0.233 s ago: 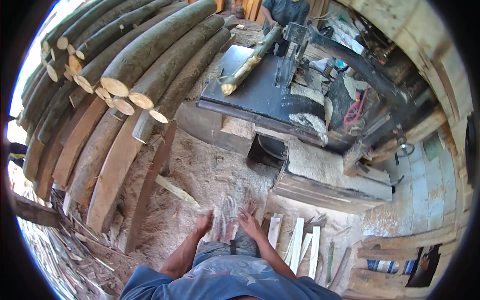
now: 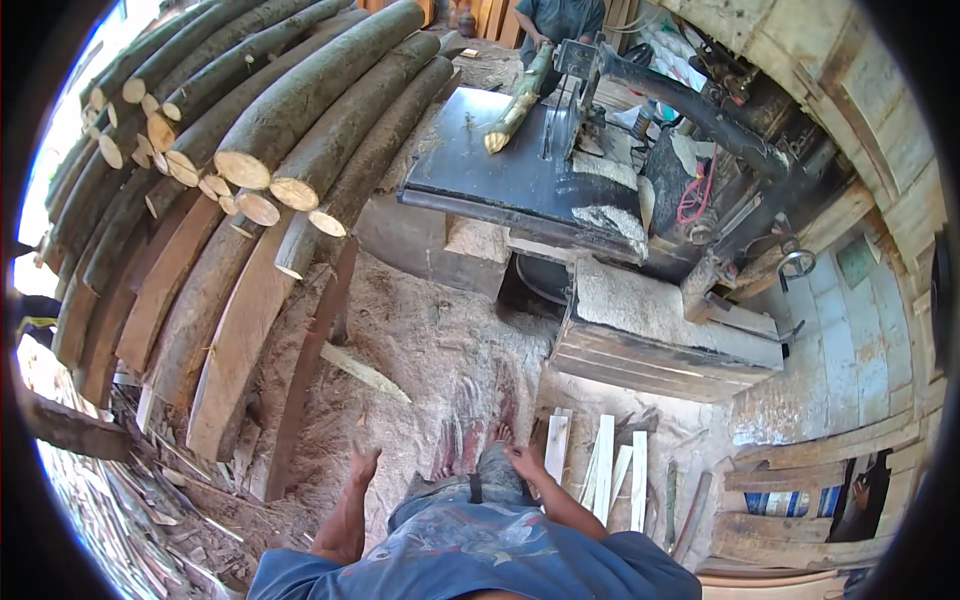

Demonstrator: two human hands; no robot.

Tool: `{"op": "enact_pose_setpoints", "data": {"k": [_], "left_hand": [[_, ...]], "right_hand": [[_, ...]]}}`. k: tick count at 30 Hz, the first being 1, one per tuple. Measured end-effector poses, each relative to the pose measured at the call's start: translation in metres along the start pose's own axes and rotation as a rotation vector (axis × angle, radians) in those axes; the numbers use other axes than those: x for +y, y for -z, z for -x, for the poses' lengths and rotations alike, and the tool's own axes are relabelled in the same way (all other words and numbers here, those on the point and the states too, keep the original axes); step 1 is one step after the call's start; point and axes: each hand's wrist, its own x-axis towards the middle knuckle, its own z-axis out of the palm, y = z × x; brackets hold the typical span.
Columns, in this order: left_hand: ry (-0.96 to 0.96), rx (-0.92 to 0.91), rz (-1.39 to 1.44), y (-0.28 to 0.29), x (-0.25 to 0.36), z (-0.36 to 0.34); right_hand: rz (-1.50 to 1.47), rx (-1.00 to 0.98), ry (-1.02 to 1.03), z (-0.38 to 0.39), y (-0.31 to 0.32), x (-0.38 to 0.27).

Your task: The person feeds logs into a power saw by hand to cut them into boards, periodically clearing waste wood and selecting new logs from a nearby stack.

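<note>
My left hand (image 2: pixel 365 465) hangs over the sawdust-strewn floor beside my left leg. Its fingers look loosely apart, holding nothing. By my right thigh is my right hand (image 2: pixel 524 464), its fingers loosely stretched, with nothing seen in them. Ahead stands a band saw with a dark flat table (image 2: pixel 480 170). A partly peeled log (image 2: pixel 518 108) lies on that table, its pale cut end toward me. At the far side, a co-worker (image 2: pixel 565 18) in a dark shirt has a hand at the log's far end.
Thick logs (image 2: pixel 330 95) are stacked at the left, ends toward me. A sawdust-covered wooden box (image 2: pixel 650 310) stands before the saw. Pale wood strips (image 2: pixel 604 465) lie right of my feet, and a loose slat (image 2: pixel 365 372) ahead left. A handwheel (image 2: pixel 797 263) sticks out at the right.
My hands have moved apart and back toward my body, the left outward and the right to my thigh. The log has slid away from me toward the co-worker. My view has shifted slightly.
</note>
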Motion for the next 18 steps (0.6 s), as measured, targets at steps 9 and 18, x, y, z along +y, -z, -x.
{"op": "enact_pose_setpoints", "data": {"k": [9, 18], "left_hand": [[0.861, -0.605, 0.249, 0.069, -0.093, 0.099], [0.469, -0.801, 0.216, -0.042, 0.08, -0.018]], "right_hand": [[-0.051, 0.012, -0.415, 0.081, -0.033, 0.145], [-0.4, 0.148, -0.317, -0.068, 0.047, 0.028]]}}
